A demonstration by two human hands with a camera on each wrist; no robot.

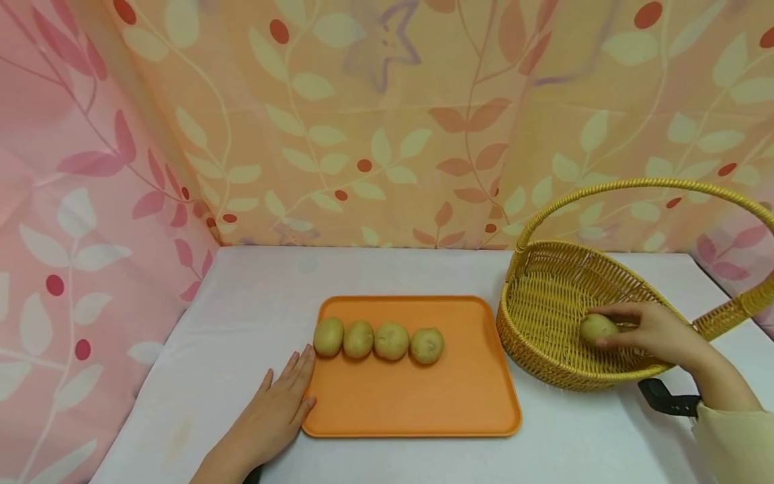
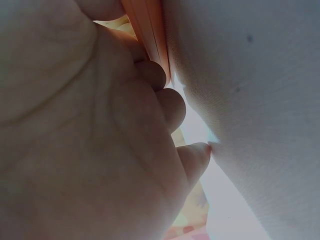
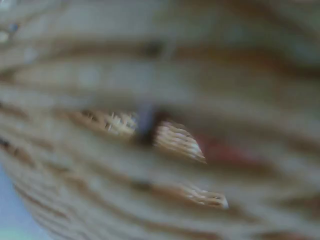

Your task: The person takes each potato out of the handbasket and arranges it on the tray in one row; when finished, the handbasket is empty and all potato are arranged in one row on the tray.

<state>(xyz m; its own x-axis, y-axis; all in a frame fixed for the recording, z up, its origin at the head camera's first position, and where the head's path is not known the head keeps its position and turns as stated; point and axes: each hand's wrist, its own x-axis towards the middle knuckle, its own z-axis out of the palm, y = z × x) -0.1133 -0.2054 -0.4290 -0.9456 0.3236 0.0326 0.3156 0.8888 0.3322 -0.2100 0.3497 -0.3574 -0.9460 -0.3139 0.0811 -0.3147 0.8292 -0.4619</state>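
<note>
On the orange tray several potatoes lie in a row towards its far left part. My left hand rests with straight fingers against the tray's left edge; the left wrist view shows its palm side close up beside the orange rim. Inside the wicker basket, my right hand holds a single potato between thumb and fingers. The right wrist view is filled by blurred basket weave, so hand and potato are hidden there.
The basket's tall arched handle rises over the right side of the white table. A patterned curtain hangs behind the table, and pink cloth covers the left side.
</note>
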